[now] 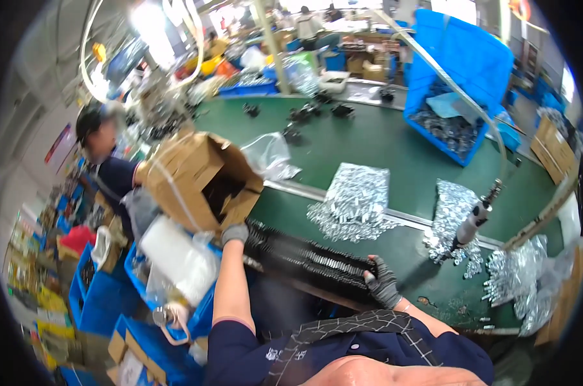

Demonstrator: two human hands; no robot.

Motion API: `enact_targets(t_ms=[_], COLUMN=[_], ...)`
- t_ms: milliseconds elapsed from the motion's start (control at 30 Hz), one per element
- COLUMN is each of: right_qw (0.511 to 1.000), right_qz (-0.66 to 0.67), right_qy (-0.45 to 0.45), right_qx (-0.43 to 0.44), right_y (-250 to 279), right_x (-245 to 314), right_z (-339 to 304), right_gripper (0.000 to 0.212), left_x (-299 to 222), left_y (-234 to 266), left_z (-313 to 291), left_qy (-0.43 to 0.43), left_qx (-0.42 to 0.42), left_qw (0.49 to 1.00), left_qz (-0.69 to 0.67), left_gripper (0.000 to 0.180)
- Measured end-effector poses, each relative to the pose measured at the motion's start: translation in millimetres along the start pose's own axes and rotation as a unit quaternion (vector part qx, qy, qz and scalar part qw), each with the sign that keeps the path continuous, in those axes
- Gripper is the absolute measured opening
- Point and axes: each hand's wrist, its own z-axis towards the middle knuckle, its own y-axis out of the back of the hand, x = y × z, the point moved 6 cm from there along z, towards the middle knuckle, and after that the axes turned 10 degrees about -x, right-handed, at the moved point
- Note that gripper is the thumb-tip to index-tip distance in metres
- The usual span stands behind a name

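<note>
A long black stack of toothed, ribbed parts (291, 252) lies along the near edge of the table, with a shiny silver row (333, 262) down its middle. My right hand (384, 283), in a grey glove with bare fingertips, grips the stack's right end, fingers on the far side and thumb nearer. At the left end, my gloved left hand (235, 233) is curled at the meeting of the stack and the open cardboard box (185, 170). Its fingertips are hidden, so I cannot tell which it holds. The box tilts with its dark opening toward the stack.
Silver metal pieces (356, 196) spill from clear bags on the green table (291, 154). A hanging power screwdriver (475, 222) is at the right. A blue bin (459, 58) tilts behind. At the left, a person (108, 161) stands by the box, near blue crates (101, 293).
</note>
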Motion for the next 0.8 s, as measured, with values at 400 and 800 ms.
enact_targets(t_ms=[400, 800], right_qw=[0.997, 1.000], right_qz=[0.008, -0.006], right_qy=[0.069, 0.023], right_qx=[0.025, 0.020], right_y=[37, 65], right_x=[10, -7], right_z=[16, 13], right_gripper=[0.046, 0.044], left_x=[75, -21], left_y=[-48, 16], left_z=[51, -25], left_qy=[-0.021, 0.097], left_qx=[-0.041, -0.044], left_qw=[0.986, 0.991], left_qz=[0.161, 0.086], left_gripper=[0.041, 0.056])
